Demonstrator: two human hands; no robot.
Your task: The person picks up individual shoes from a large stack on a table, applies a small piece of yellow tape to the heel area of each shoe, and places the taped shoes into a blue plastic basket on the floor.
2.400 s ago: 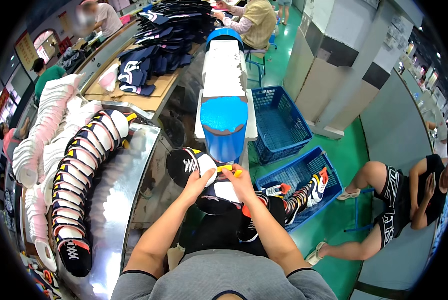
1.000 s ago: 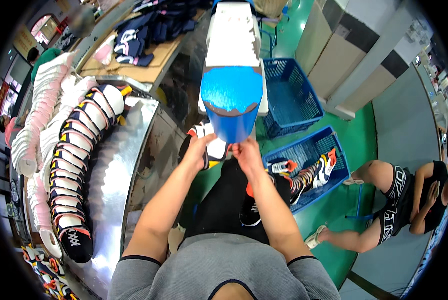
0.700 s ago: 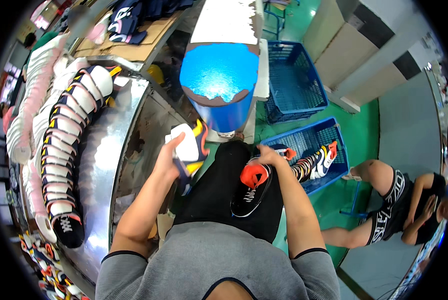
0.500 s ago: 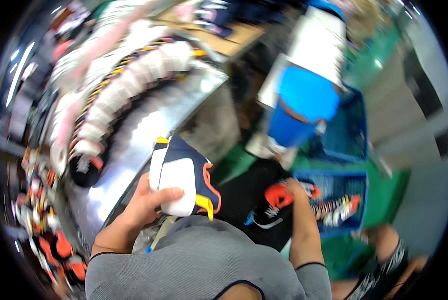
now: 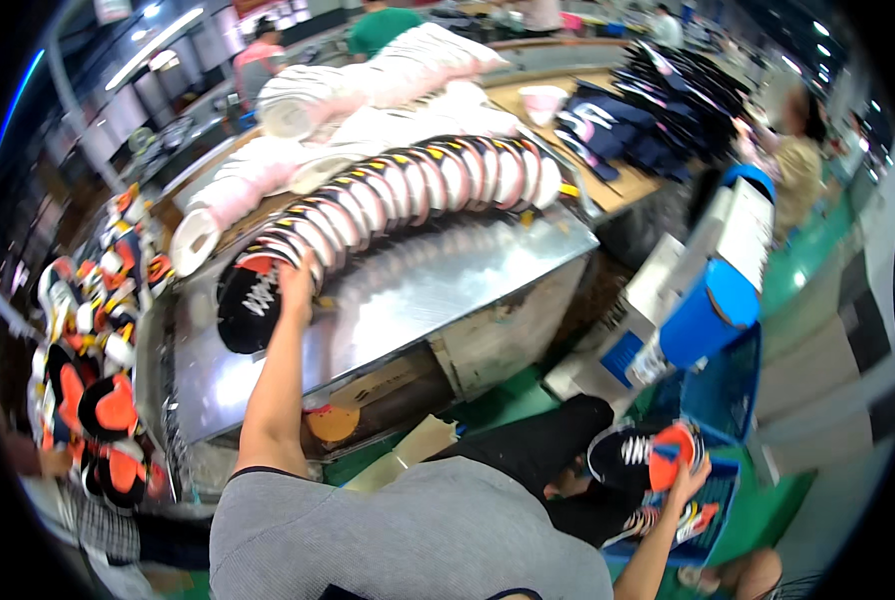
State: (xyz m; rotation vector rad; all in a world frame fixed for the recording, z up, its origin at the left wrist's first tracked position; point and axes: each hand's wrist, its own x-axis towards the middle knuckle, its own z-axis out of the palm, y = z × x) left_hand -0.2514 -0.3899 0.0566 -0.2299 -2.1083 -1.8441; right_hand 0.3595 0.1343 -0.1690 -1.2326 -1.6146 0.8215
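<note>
Left hand (image 5: 296, 288) at 9 o'clock, my fingers touching near end of row of shoe tops (image 5: 368, 205); cannot tell if gripping. Row curves to 1 o'clock on metal table (image 5: 438, 290). My right hand (image 5: 688, 482), 4 o'clock, grips black shoe (image 5: 644, 455), orange lining, near blue basket (image 5: 730, 500).

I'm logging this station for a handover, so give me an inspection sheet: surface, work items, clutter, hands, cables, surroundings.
Surface: shiny metal table, bearing a curved row of nested shoe uppers.
Work items: that row; a black-and-orange shoe upper near the blue crate.
Clutter: white-and-pink pieces stacked behind the row; dark-blue pieces piled beyond; multicoloured footwear heaped at far left.
Hands: left hand at the row's left end, grip unclear; right hand holding the black-and-orange shoe upper.
Cables: nothing clearly seen.
Surroundings: blue-and-white machine, green floor, people in the background.
</note>
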